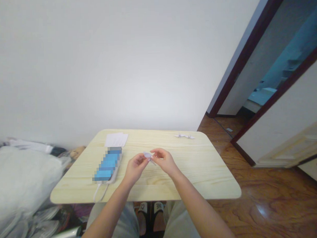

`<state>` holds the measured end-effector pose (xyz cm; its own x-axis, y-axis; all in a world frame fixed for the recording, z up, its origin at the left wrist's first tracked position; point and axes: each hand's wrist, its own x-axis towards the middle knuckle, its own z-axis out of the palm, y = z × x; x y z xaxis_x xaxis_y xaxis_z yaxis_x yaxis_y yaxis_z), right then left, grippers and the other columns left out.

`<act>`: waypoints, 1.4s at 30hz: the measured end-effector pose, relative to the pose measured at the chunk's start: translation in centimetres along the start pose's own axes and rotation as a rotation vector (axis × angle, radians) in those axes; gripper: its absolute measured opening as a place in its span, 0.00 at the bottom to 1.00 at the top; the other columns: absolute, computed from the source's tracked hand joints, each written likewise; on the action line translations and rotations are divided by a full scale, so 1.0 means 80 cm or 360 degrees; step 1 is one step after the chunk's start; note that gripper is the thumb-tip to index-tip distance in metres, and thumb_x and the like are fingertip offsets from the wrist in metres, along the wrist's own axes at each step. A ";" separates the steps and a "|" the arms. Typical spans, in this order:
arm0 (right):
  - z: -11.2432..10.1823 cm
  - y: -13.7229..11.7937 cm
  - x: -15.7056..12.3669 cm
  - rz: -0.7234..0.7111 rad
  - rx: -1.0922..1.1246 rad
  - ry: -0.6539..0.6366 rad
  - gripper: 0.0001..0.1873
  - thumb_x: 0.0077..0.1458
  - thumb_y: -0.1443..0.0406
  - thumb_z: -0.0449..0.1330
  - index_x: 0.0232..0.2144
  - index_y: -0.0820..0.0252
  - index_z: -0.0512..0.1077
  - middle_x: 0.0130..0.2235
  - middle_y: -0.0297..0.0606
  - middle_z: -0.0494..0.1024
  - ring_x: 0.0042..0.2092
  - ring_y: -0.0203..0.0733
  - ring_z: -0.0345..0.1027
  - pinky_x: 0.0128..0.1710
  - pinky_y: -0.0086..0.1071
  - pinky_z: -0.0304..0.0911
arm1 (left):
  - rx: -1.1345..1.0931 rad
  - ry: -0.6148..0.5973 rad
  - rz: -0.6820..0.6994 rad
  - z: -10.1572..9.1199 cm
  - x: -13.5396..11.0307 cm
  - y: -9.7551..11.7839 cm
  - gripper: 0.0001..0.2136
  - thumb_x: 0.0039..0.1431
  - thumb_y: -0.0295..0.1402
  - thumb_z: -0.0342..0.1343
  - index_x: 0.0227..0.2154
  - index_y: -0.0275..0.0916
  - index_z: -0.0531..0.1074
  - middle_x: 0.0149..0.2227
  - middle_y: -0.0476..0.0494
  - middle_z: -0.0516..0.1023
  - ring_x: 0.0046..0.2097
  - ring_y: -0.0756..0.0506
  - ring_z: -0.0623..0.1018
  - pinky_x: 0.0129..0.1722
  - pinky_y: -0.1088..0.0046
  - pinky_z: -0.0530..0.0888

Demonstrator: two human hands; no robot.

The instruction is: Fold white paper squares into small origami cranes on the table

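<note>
Big pale pine counter (176,181) pushed up against a plain white wall (94,65), with a glossy reddish-brown wood floor (268,212) off to the right and a puffy white bundle (25,179) crowding the left side. On the counter there's a flat white paper sheet (116,139), a blurred-out blue-and-white gadget (108,166) trailing a thin white cable (98,194), and a little crumpled white scrap (184,136) by the far edge. Both hands are together over the middle of the counter, pinching a tiny white piece (148,154) between them, though it's too small to tell exactly what it is. The left hand (135,168) is nearest the gadget, and the right hand (165,160) meets it at the fingertips.
</note>
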<state>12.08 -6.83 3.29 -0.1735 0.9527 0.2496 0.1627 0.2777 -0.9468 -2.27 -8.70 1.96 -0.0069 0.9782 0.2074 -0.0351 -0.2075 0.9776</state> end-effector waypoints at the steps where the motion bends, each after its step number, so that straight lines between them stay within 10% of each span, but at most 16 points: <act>1: -0.001 -0.001 0.000 -0.0038 -0.0061 0.0000 0.08 0.43 0.68 0.59 0.31 0.61 0.72 0.28 0.34 0.71 0.28 0.34 0.64 0.29 0.28 0.61 | 0.0006 -0.0010 0.0000 0.000 0.000 0.000 0.09 0.45 0.36 0.60 0.28 0.35 0.73 0.30 0.43 0.78 0.33 0.46 0.76 0.36 0.70 0.71; 6: -0.004 -0.009 -0.002 -0.0192 -0.0377 0.0049 0.03 0.43 0.68 0.59 0.25 0.60 0.73 0.29 0.35 0.73 0.30 0.35 0.65 0.34 0.30 0.61 | -0.0007 0.0072 -0.0001 0.007 -0.002 0.003 0.10 0.44 0.36 0.60 0.27 0.35 0.72 0.29 0.44 0.78 0.32 0.47 0.76 0.35 0.71 0.71; 26: -0.018 0.069 0.008 0.0489 -0.0004 -0.0617 0.08 0.37 0.67 0.63 0.25 0.65 0.71 0.19 0.29 0.72 0.20 0.29 0.62 0.20 0.23 0.53 | 0.0204 -0.0206 -0.0284 -0.005 0.006 -0.054 0.13 0.40 0.34 0.61 0.28 0.37 0.63 0.24 0.50 0.74 0.27 0.47 0.76 0.27 0.73 0.70; 42: -0.013 0.070 0.004 0.0347 0.0328 -0.0365 0.13 0.38 0.63 0.63 0.27 0.60 0.64 0.23 0.28 0.70 0.25 0.32 0.65 0.25 0.25 0.59 | 0.0097 -0.0133 -0.0317 0.004 0.009 -0.040 0.11 0.40 0.36 0.60 0.25 0.36 0.66 0.23 0.52 0.71 0.22 0.51 0.72 0.21 0.78 0.66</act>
<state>13.95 -4.82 -1.74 -0.3732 0.9277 0.0080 0.0248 0.0186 -0.9995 -1.84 -7.36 -0.99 0.0769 0.9970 0.0096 0.0332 -0.0122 0.9994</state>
